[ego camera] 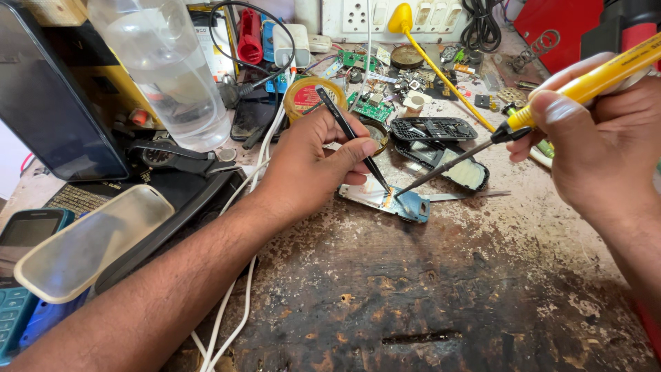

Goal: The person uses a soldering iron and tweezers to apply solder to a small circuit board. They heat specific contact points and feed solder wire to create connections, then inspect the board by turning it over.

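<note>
Circuit board (389, 198), small, with a silver and a blue part, lies flat on the worn, burnt wooden bench (441, 303) near the middle of the frame. Both tools meet on it at about the same spot.

The left hand (310, 162) comes in from the lower left, the forearm stretched diagonally across the bench. Its wrist is slightly bent and the fingers are closed around black tweezers (351, 138), held like a pen. The tweezers slant down to the right and their tips touch the board.

The right hand (599, 148) enters from the right edge, higher in the frame. It is closed around the yellow handle of a soldering iron (551, 103), thumb on top. The thin dark tip of the iron points down to the left and reaches the board just beside the tweezer tips; whether it really touches the board I cannot tell for sure.

Just behind the board, a black phone housing (434, 129) and a second open phone part (458, 169) lie near each other. A round tin (313, 96) stands behind the left hand. In the upper left a clear plastic bottle (165, 69) stands upright. A white cable (237, 303) runs under the left forearm. At the lower left edge a keypad phone (21, 238) lies beside a translucent case (89, 241).
</note>
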